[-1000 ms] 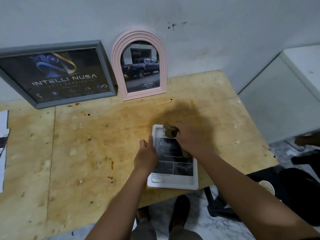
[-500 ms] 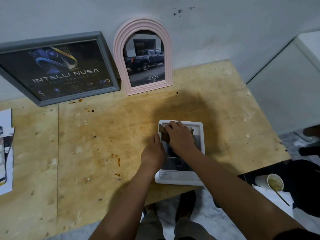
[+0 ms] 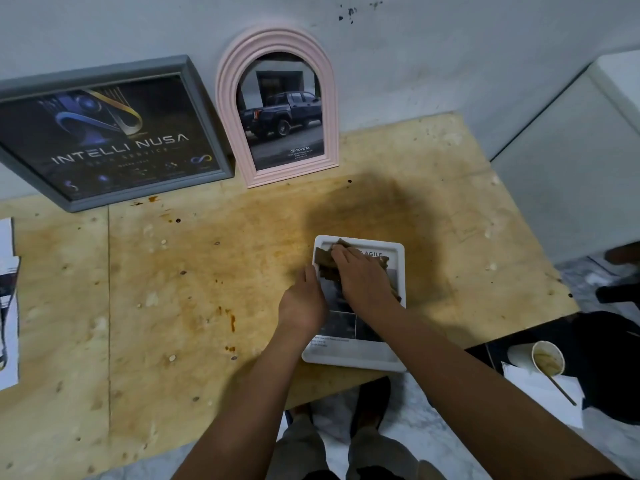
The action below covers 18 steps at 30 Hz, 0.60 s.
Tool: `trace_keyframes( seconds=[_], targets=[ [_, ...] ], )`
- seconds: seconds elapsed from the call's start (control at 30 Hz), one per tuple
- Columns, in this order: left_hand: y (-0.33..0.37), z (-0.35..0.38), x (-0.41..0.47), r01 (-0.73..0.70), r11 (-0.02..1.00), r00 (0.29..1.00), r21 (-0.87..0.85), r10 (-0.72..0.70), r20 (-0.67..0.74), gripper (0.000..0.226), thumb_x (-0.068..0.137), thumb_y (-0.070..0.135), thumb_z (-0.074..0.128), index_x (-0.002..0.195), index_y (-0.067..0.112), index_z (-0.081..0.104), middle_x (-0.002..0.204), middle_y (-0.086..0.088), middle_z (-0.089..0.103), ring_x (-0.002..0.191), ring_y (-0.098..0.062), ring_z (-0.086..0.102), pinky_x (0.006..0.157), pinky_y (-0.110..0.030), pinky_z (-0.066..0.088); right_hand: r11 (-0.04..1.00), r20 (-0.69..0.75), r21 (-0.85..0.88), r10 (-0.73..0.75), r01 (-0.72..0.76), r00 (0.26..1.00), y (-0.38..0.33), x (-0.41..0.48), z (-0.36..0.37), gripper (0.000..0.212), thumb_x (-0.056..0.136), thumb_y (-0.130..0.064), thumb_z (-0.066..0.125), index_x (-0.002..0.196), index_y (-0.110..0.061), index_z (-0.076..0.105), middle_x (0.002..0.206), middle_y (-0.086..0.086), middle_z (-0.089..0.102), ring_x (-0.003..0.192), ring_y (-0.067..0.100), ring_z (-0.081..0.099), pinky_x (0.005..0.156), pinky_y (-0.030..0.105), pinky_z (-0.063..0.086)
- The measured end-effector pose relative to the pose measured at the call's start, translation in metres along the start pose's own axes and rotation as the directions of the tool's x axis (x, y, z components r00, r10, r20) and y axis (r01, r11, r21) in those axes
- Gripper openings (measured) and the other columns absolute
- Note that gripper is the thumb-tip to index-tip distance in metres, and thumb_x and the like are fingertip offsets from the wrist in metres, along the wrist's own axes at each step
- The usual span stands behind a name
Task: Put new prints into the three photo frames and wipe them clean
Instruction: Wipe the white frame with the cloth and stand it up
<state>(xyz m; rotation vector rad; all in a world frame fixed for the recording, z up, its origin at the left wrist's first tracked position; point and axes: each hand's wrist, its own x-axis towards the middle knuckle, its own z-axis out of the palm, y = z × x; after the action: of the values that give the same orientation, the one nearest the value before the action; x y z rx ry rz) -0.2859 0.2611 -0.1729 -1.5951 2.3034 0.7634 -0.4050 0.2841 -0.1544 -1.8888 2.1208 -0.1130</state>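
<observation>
Cloth [image 3: 325, 259] shifted within the last second toward upper-left corner of white frame [image 3: 396, 258], laid flat lower centre on surface [image 3: 207, 289]. Pressed under flat-fingered right hand [image 3: 363, 278]. Left hand [image 3: 303, 303] braced at left rim, grip not discernible. Wiping judged underway.

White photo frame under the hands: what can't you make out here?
Head view:
- White rectangular photo frame: the right hand and brown cloth cover most of its print; only "AGILE" reads.
- Its bottom caption: too small.
- Left hand: its fingers are hidden under the hand itself, so its hold is unclear.
- Printed papers: cut off by the left edge.
</observation>
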Motion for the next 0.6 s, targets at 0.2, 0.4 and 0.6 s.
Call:
trace_keyframes(
  seconds=[0.2,0.4,0.6],
  targets=[
    [0.001,0.006,0.003,0.046,0.996,0.999,0.072,-0.047,0.008,0.061,0.087,0.011,0.051,0.139,0.002,0.021,0.139,-0.009,0.034,0.092,-0.027,0.061,0.060,-0.030,0.043,0.986,-0.034,0.015,0.168,-0.167,0.985,0.013,-0.015,-0.005,0.031,0.097,-0.009,0.040,0.128,-0.006,0.042,0.132,0.012,0.050,0.121,0.024,0.047,0.096,0.034,0.040],
    [0.003,0.004,0.001,0.074,0.996,0.997,0.046,-0.074,-0.007,0.060,0.087,0.012,0.053,0.137,0.005,0.021,0.134,-0.010,0.040,0.089,-0.030,0.063,0.061,-0.032,0.044,0.931,0.080,0.069,0.354,-0.359,0.932,0.027,-0.018,-0.018,0.024,0.099,-0.012,0.036,0.120,-0.006,0.046,0.119,0.012,0.054,0.107,0.023,0.052,0.086,0.031,0.046],
    [0.003,0.000,-0.001,0.066,0.997,0.998,-0.044,-0.067,-0.001,0.053,0.087,0.011,0.053,0.132,0.008,0.025,0.130,-0.009,0.043,0.089,-0.031,0.062,0.060,-0.033,0.044,0.606,0.190,0.519,0.606,-0.603,0.773,0.057,-0.018,-0.073,0.022,0.089,-0.002,0.038,0.102,-0.007,0.055,0.087,0.009,0.051,0.063,0.016,0.045,0.049,0.024,0.033]
  ],
)
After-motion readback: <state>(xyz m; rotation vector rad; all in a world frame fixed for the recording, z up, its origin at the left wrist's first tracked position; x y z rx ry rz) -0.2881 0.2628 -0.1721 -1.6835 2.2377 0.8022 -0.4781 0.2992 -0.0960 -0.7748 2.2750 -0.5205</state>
